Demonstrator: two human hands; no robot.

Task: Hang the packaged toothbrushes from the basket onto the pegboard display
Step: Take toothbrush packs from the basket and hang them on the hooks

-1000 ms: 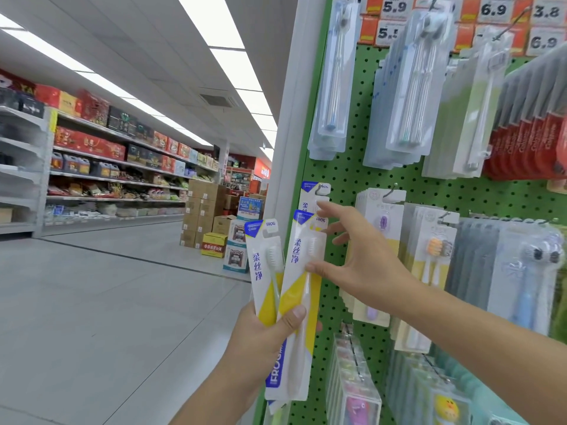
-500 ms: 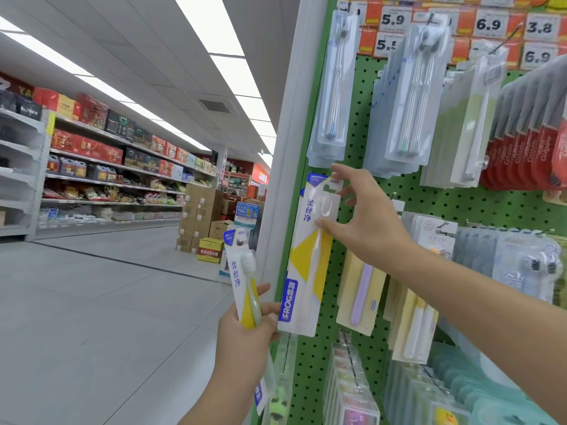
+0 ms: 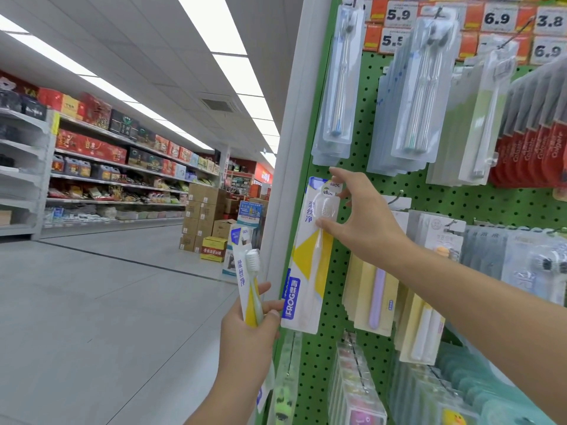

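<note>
A white, yellow and blue packaged toothbrush (image 3: 310, 265) hangs flat against the green pegboard (image 3: 334, 302) at its left edge. My right hand (image 3: 362, 219) pinches its top, index finger above the card and thumb on the blister. Whether it sits on a hook is hidden by the hand. My left hand (image 3: 248, 329) grips a second packaged toothbrush (image 3: 248, 280) of the same kind, upright, just left of the white post (image 3: 285, 179). No basket is in view.
Other toothbrush packs hang in rows across the pegboard: clear ones (image 3: 334, 87) above, yellow ones (image 3: 371, 296) to the right, more below. Price tags (image 3: 399, 16) line the top. An open aisle floor (image 3: 92, 302), shelves and stacked cartons (image 3: 202, 216) lie to the left.
My right hand lifted one pack out of my left hand and carried it up to the pegboard's left edge. My left hand dropped lower with the remaining pack.
</note>
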